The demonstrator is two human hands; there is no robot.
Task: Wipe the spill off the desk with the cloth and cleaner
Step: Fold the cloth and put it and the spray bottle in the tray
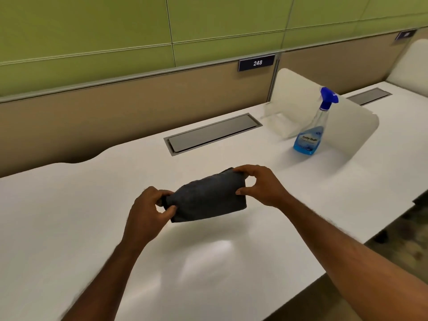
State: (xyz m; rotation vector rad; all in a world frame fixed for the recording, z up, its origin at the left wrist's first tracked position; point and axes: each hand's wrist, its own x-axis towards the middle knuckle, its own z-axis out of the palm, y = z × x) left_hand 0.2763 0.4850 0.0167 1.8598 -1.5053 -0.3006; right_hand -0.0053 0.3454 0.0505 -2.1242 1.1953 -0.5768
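A dark grey folded cloth [208, 197] is held just above the white desk [69, 216], near its middle. My left hand [150, 209] pinches the cloth's left end between thumb and fingers. My right hand [259, 185] grips the cloth's right end the same way. A clear spray bottle [311, 135] of blue cleaner with a blue trigger head stands upright at the back right of the desk, well away from both hands. I cannot make out a spill on the glossy surface; only light reflections show.
A grey cable hatch [213, 133] is set into the desk behind the cloth. A white rounded divider panel [352, 126] stands just behind the bottle. A tan partition with a "248" plate [257, 63] backs the desk. The desk's front edge runs diagonally at the lower right.
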